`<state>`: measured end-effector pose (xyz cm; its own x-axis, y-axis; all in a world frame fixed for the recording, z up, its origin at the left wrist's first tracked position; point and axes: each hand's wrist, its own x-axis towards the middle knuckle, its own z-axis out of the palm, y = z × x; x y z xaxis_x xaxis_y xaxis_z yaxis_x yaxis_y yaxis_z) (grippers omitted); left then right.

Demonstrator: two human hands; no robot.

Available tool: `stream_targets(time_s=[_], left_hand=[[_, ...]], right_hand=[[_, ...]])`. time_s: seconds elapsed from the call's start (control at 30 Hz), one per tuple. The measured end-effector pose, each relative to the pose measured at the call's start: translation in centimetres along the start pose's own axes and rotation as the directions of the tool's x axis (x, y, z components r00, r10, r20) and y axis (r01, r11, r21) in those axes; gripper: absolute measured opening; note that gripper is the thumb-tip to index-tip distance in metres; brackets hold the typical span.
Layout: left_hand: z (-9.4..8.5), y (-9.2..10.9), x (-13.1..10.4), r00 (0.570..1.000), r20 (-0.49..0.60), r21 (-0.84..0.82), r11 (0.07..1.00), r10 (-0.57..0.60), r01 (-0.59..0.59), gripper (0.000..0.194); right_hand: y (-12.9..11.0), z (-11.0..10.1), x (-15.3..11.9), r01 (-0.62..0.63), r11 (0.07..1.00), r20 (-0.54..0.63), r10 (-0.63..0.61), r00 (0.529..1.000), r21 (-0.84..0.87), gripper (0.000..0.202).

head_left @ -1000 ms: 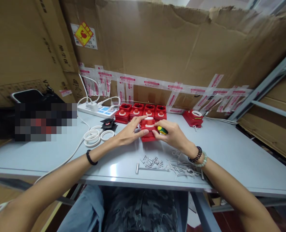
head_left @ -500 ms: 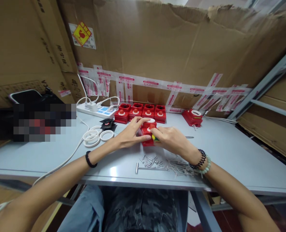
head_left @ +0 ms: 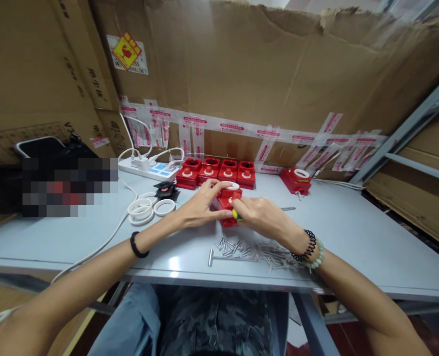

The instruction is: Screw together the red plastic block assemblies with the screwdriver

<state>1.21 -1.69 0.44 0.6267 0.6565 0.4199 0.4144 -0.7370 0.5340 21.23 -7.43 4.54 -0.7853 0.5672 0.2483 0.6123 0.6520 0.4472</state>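
1. Centre of the frame, on the grey tabletop (head_left: 353,232): one red plastic box (head_left: 226,202), square, with a red button on top and a white ring (head_left: 232,186) at its far edge. It sits just in front of the row listed under 5.
2. Left hand (head_left: 200,205): fingers spread over the left side and top of the red plastic box, fingertips touching the white ring, thumb against the near edge. It steadies the box without closing around it.
3. Right hand (head_left: 262,217): fingers curled and pressed around a screwdriver (head_left: 236,213), of which only the yellow-green handle end shows, touching the right side of the box. The tip is hidden.
4. Handling judgement: the box looks light, rigid and smooth, likely to slide on the tabletop unless held down. The flat side walls look the best place to grip, away from the button and ring.
5. Centre, behind the hands: a row of four similar red boxes (head_left: 216,172); a fifth red box (head_left: 297,180) stands apart to the right.
6. Lower centre: a scatter of small metal screws (head_left: 230,247) and a T-shaped metal tool (head_left: 226,257).
7. Left of centre: loose white rings (head_left: 147,209), a small black part (head_left: 166,189), a white power strip (head_left: 148,169) with plugs and cables.
8. Upper frame: cardboard sheets (head_left: 260,74) patched with tape.
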Motion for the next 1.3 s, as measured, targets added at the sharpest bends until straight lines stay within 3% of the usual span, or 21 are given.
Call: stream_targets(time_s=[0.2,0.47,0.57,0.63,0.73,0.83,0.97,1.03,1.13,1.3], left_hand=[[-0.2,0.2,0.0,1.0,-0.01,0.02,1.0,0.022,-0.022,0.067],[-0.5,-0.3,-0.4,1.0,-0.018,0.027,1.0,-0.013,0.014,0.062],[-0.4,-0.5,-0.4,1.0,-0.03,0.033,0.999,0.007,-0.006,0.059],[-0.3,-0.7,-0.3,0.999,-0.04,0.037,0.999,0.022,-0.021,0.059],[-0.2,-0.9,-0.4,0.999,-0.036,0.037,0.999,0.038,-0.036,0.063],[-0.1,-1.2,-0.5,1.0,-0.012,0.03,0.999,0.021,-0.021,0.071],[0.0,-1.6,-0.8,0.999,0.032,0.017,1.0,-0.006,0.005,0.071],[0.1,-1.8,-1.0,0.998,0.068,-0.016,1.0,-0.017,0.018,0.067],[0.1,-1.8,-1.0,0.995,0.096,-0.051,0.998,-0.022,0.026,0.063],[0.1,-1.9,-0.8,0.997,0.083,-0.04,0.999,0.0,0.003,0.066]], right_hand=[[-0.1,0.4,-0.1,-0.006,1.0,-0.004,0.006,1.0,0.016,0.012],[1.4,1.2,-0.5,-0.038,0.93,-0.154,0.101,0.983,0.366,0.006],[1.8,1.2,-0.6,-0.019,0.878,-0.276,0.171,0.946,0.479,0.001],[1.9,0.9,-0.6,-0.022,0.862,-0.4,0.258,0.879,0.507,0.002],[1.9,0.1,-0.8,-0.084,0.812,-0.54,0.457,0.707,0.577,0.005],[2.0,-0.8,-1.3,-0.098,0.721,-0.571,0.617,0.541,0.686,0.006],[2.6,-1.7,-1.6,-0.022,0.575,-0.519,0.754,0.404,0.818,0.017],[2.8,-1.8,-1.5,0.002,0.465,-0.427,0.81,0.401,0.885,0.021],[2.7,-1.5,-1.0,-0.05,0.319,-0.261,0.847,0.464,0.947,0.025],[1.9,-0.6,-0.5,-0.159,0.274,-0.153,0.837,0.525,0.949,0.027]])
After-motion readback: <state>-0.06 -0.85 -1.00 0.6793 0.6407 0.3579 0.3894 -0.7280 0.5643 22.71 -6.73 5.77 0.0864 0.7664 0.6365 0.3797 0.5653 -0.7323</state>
